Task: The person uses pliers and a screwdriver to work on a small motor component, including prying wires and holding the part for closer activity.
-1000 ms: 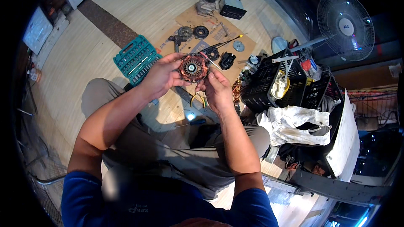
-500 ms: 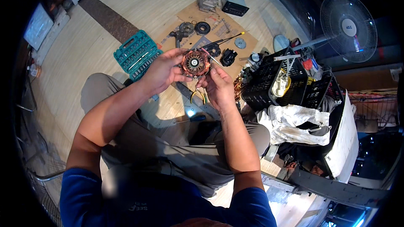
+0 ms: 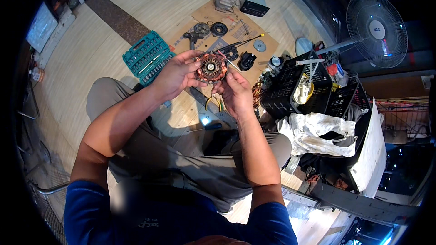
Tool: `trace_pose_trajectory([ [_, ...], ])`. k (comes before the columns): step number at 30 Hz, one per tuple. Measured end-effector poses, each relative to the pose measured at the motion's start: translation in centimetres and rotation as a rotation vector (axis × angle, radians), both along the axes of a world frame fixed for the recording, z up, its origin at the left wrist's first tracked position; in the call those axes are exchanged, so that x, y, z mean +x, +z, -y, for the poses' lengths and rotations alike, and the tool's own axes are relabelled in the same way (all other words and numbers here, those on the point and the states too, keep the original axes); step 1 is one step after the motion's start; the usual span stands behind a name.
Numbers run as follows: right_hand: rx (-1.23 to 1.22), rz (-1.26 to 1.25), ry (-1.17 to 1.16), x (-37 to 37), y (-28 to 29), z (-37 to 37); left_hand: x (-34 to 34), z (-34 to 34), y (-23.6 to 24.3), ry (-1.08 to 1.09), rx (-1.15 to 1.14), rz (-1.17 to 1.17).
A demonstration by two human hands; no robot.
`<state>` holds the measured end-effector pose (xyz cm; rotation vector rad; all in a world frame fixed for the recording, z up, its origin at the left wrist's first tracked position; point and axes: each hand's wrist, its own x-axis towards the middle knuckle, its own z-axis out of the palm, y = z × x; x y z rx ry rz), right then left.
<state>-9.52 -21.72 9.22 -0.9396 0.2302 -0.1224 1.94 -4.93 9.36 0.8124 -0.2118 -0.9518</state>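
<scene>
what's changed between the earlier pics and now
Very little: the whole view has shifted slightly, so most floor items sit a bit higher in the picture. Nothing was visibly taken hold of or let go. The left hand still grips the copper-wound ring, the right hand still at its lower right; the socket set and fan stayed put.

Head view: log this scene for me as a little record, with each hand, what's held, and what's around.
Left hand: grips the left side of the copper coil
Right hand: at the coil's lower right edge; exact contact unclear
Coil: round, centre facing the camera
Beyond hands: cardboard bearing a black ring and a grey disc
Nearer floor: pliers, screwdriver
Left: open teal tool set
Right: black crates, white cloth, fan
</scene>
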Motion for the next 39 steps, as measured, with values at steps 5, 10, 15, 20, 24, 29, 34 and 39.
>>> trace_pose_trajectory([
  [5,-0.017,0.001,-0.002,0.0,-0.17,-0.03,-0.08,-0.01,-0.1,0.015,0.023,0.047],
  [10,-0.069,0.005,0.008,-0.03,-0.52,0.1,-0.04,0.1,-0.01,0.016,0.022,0.092],
  [15,-0.089,0.003,0.002,-0.09,-0.58,0.0,0.06,0.14,-0.14,0.018,0.02,0.131],
  [20,-0.12,0.006,0.007,-0.06,-0.55,-0.05,0.1,0.12,-0.36,0.018,0.018,0.141],
  [24,-0.133,0.01,0.008,-0.17,-0.71,0.09,0.07,0.22,-0.16,0.016,0.029,0.148],
  [29,-0.153,0.033,-0.003,-0.26,-0.88,0.1,-0.06,0.23,-0.13,0.026,0.019,0.152],
  [34,-0.172,0.043,-0.013,-0.21,-0.63,-0.04,0.06,0.21,-0.17,0.035,0.012,0.173],
  [39,-0.15,0.034,0.013,-0.24,-0.69,-0.21,0.11,0.3,0.21,0.043,0.089,0.149],
])
